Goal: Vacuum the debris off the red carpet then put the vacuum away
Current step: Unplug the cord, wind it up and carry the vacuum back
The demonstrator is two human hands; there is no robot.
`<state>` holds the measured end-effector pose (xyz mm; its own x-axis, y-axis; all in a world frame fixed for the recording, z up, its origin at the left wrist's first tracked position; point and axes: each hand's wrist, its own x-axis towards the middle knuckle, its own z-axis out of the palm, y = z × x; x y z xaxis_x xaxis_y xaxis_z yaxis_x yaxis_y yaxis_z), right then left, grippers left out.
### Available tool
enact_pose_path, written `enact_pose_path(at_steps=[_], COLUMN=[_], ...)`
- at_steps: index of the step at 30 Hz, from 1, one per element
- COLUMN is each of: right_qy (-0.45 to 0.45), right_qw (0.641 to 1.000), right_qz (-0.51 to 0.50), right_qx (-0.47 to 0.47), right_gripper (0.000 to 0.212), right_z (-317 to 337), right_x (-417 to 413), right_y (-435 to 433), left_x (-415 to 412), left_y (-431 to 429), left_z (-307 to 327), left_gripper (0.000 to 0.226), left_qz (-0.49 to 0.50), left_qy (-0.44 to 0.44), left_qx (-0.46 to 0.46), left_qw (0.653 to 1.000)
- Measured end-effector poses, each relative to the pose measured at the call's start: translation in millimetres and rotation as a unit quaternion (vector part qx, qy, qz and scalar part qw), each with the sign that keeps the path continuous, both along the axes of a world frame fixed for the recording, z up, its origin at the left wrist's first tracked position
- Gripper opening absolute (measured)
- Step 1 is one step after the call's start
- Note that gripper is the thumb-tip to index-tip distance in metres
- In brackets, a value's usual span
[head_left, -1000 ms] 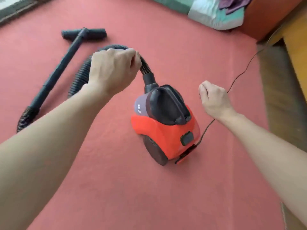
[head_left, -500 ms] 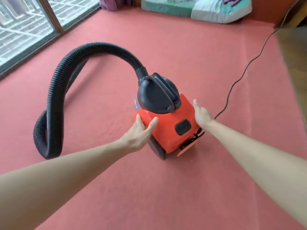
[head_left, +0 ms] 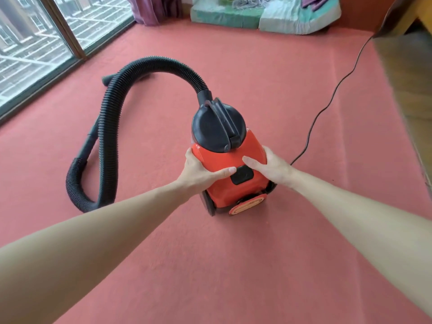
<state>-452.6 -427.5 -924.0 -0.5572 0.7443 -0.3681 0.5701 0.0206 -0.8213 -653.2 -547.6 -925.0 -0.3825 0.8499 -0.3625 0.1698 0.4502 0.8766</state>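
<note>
Hands have swapped jobs within the last second. The left hand [head_left: 198, 171] has let go of the hose [head_left: 112, 127] and the right hand [head_left: 271, 168] has dropped the cord [head_left: 327, 101]. Both then moved onto the vacuum [head_left: 224, 160] and have since tightened their hold. The left fingers are clamped round the orange body at its 9 o'clock side, with the thumb laid across the top. The right fingers are clamped round the 3 o'clock side, and that thumb reaches toward the black button [head_left: 242, 176].

The vacuum stands upright on the red carpet [head_left: 233, 265], near the middle of the view. Its hose leaves the body at 12 o'clock, arches over, and loops down on the carpet toward 9 o'clock. The cord trails from the 3 o'clock side toward 1 o'clock and runs out of sight by the wooden furniture.

No debris shows on the carpet, so cleaning looks finished and this grip probably starts the putting-away. Whether the cord is unplugged cannot be told. A lift now would drag both the hose and the cord along.
</note>
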Motion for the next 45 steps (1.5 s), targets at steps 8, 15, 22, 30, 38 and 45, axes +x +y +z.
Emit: enact_pose_path(at_steps=[8, 15, 22, 30, 38, 45], right_qy=[0.007, 0.002, -0.015, -0.026, -0.084, -0.207], right_qw=[0.997, 0.998, 0.998, 0.998, 0.991, 0.966], right_qz=[0.079, 0.057, 0.048, 0.051, 0.055, 0.001], right_qx=[-0.002, 0.026, 0.038, 0.036, 0.090, 0.157], right_gripper=[0.077, 0.090, 0.100, 0.099, 0.082, 0.039], right_z=[3.5, -3.5, -3.9, 3.4, 18.1, 102.1], right_x=[10.7, 9.8, 9.5, 9.4, 16.8, 46.5], right_y=[7.0, 8.3, 8.2, -0.5, 2.3, -29.7], left_x=[16.6, 17.4, 19.3, 14.4, -9.6, -12.2], left_y=[-3.8, -1.8, -1.3, -3.0, -10.5, -40.5], left_z=[-9.8, -7.8, -6.4, -0.3, 1.6, 102.5], left_gripper=[0.157, 0.152, 0.147, 0.152, 0.140, 0.058], left_qz=[0.059, 0.071, 0.078, 0.056, -0.058, -0.235], left_qy=[-0.035, -0.039, -0.021, -0.020, 0.088, 0.392], left_qx=[-0.027, -0.020, -0.016, -0.041, -0.064, -0.202], left_qw=[0.997, 0.997, 0.997, 0.997, 0.992, 0.866])
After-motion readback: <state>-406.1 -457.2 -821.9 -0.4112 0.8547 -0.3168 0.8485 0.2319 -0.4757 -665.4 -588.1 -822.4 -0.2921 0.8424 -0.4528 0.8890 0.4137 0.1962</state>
